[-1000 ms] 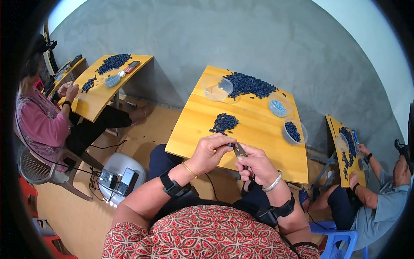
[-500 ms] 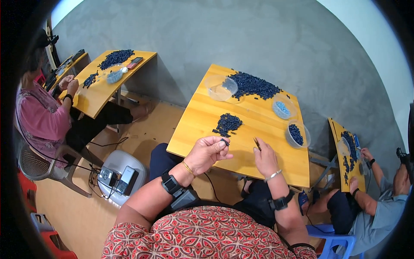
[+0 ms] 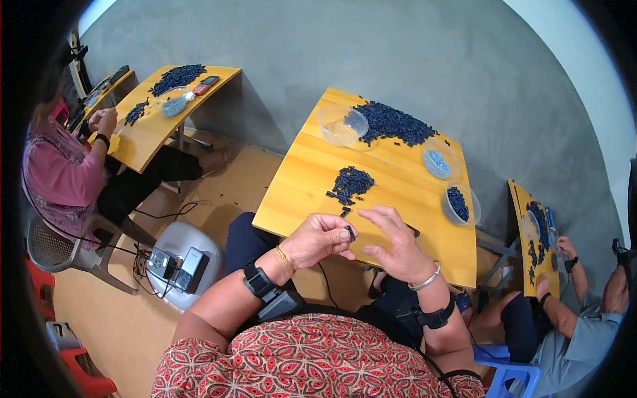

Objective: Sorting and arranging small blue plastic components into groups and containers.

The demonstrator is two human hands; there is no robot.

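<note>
Table (image 3: 408,179); left fingers (image 3: 335,235) pinch piece (image 3: 350,233)

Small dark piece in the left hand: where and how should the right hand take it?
Pinch the exposed part of the small dark piece lightly between thumb and forefinger, coming from the right. It juts out on that side of the fingertips of the left hand, and the right hand is open beside it. It looks short and slim, so two fingers should do.
</note>
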